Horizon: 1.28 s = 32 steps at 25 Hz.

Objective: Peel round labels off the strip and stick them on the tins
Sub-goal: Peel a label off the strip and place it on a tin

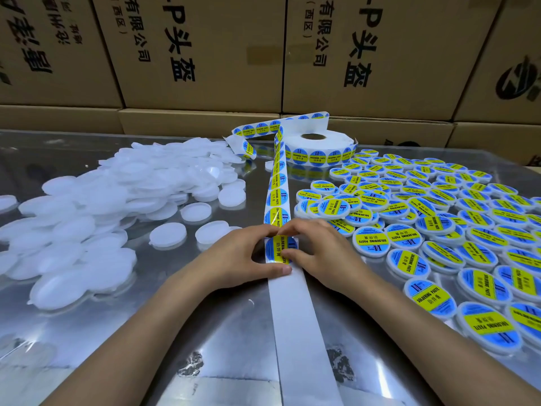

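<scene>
A white strip [277, 197] with blue-and-yellow round labels runs from the roll [317, 148] down the table to my hands; past them it is bare backing [295, 317]. Between my hands sits one round label [278, 248] with a white tin rim showing at its left edge. My left hand [234, 256] curls round that tin, thumb lying across the backing. My right hand [319, 253] pinches the label from the right, thumb on its face. Unlabelled white tins [168, 234] lie in a heap on the left. Labelled tins [404, 235] cover the right side.
The shiny metal table [205, 317] is bordered at the back by stacked cardboard boxes [205, 54]. A loose loop of the strip [254, 128] stands up beside the roll. A few single white tins [212, 231] lie just left of my hands.
</scene>
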Motion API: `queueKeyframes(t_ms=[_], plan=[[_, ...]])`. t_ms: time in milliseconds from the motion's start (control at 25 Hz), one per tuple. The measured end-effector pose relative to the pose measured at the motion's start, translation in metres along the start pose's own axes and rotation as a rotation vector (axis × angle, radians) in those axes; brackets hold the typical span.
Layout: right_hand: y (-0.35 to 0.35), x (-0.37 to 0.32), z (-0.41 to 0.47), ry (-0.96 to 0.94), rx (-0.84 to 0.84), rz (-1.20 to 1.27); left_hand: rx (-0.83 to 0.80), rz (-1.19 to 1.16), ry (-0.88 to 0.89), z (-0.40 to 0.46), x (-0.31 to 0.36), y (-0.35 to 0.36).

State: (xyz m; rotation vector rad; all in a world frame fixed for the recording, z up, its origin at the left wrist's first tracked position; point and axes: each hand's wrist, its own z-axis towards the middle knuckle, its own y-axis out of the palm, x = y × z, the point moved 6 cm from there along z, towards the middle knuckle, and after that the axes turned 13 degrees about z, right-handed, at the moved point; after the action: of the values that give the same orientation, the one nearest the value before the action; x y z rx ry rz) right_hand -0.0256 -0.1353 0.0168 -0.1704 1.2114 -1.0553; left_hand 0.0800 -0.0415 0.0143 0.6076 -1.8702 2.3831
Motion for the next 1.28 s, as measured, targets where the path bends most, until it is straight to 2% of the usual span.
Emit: queueKeyframes(t_ms=[160, 320, 400, 520, 640, 680, 760, 840, 1040, 1120, 1160, 1200, 1280], plan=[[-0.005, -0.01, 0.001, -0.053, 0.035, 0.118, -0.036, -0.004, 0.053, 0.001, 0.003, 0.002], [-0.012, -0.015, 0.001, 0.082, 0.064, 0.612, -0.121, 0.003, 0.045, -0.001, 0.003, 0.005], [-0.018, -0.015, 0.001, 0.136, 0.109, 0.768, -0.119, 0.002, 0.022, -0.003, 0.002, 0.003], [-0.025, -0.01, -0.001, 0.209, 0.188, 0.8, 0.072, -0.059, -0.027, -0.004, -0.004, -0.017], [-0.027, -0.009, -0.003, 0.248, 0.218, 0.797, 0.285, 0.111, -0.145, -0.009, -0.024, -0.042], [-0.025, -0.011, -0.003, 0.251, 0.211, 0.789, 0.29, 0.202, -0.194, -0.01, -0.032, -0.047], [-0.023, -0.013, -0.003, 0.249, 0.187, 0.767, 0.161, 0.331, -0.317, -0.013, -0.049, -0.044], [-0.021, -0.017, -0.003, 0.242, 0.16, 0.761, 0.073, 0.353, -0.389, -0.014, -0.059, -0.039], [-0.02, -0.019, -0.004, 0.241, 0.13, 0.781, 0.208, 0.361, -0.365, -0.013, -0.052, -0.047], [-0.02, -0.018, -0.004, 0.216, 0.13, 0.791, 0.327, 0.279, -0.349, -0.014, -0.044, -0.054], [-0.02, -0.018, -0.004, 0.209, 0.14, 0.806, 0.374, 0.133, -0.348, -0.015, -0.04, -0.057], [-0.021, -0.017, -0.004, 0.214, 0.151, 0.826, 0.393, -0.1, -0.359, -0.015, -0.037, -0.057], [-0.021, -0.014, -0.004, 0.253, 0.164, 0.884, 0.308, -0.587, -0.378, -0.013, -0.028, -0.045]])
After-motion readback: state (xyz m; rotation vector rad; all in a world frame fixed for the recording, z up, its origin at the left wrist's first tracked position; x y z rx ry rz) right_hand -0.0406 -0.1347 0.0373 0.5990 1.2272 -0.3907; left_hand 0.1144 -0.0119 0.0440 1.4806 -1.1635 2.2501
